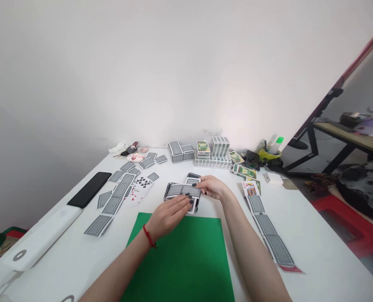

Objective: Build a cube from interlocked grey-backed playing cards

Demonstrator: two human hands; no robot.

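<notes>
At the left of the worktop [89, 256], a smartphone [90, 188] lies flat near the edge, apparently set aside to leave room for the cards. Right of it, a spread of face-down playing cards [119, 193] runs in overlapping groups, perhaps so each stays easy to lift; a few face-up cards [143, 183] fan out beside it. The left hand [170, 214] reaches in over the green mat [180, 260], palm down, fingers extended and close together, pressing rather than grasping, seemingly to steady the cards. Beneath its fingertips is the central card pile [177, 191], just beyond the mat's far edge, its cards lying at differing angles. The right hand [213, 187] comes from the other side, wrist bent inward, thumb over the pile's right end and fingers curled; whether it pinches any cards cannot be told. Farther right, another face-down row [267, 225] stretches toward the wearer, a king [251, 188] face up at its far end.
</notes>
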